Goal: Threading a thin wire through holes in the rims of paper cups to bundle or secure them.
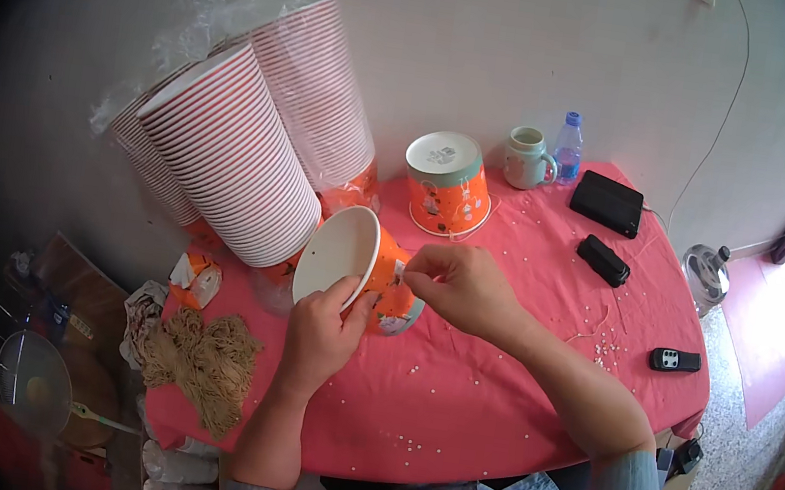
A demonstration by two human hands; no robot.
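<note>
An orange paper bucket (pixel 389 296) with a white inside and a green band at its base lies tilted over the table, its mouth facing left. Its rim is gripped by my left hand (pixel 326 328), thumb on the outer wall. Close against the bucket's printed side, my right hand (pixel 464 289) is closed in a pinch; whatever it may hold is too small to make out. Behind them, a second orange bucket (pixel 448 201) stands upside down, with a thin cord at its rim. A bundle of tan strings (pixel 206 364) lies left of my left forearm.
Tall nested bucket stacks (pixel 230 159), partly in clear plastic, lean at the back left. A mug (pixel 527 160), a water bottle (pixel 569 149), a black wallet-like case (pixel 607 203), a black pouch (pixel 604 260) and a small remote (pixel 675 361) sit to the right. Small white bits dot the pink tablecloth (pixel 471 404).
</note>
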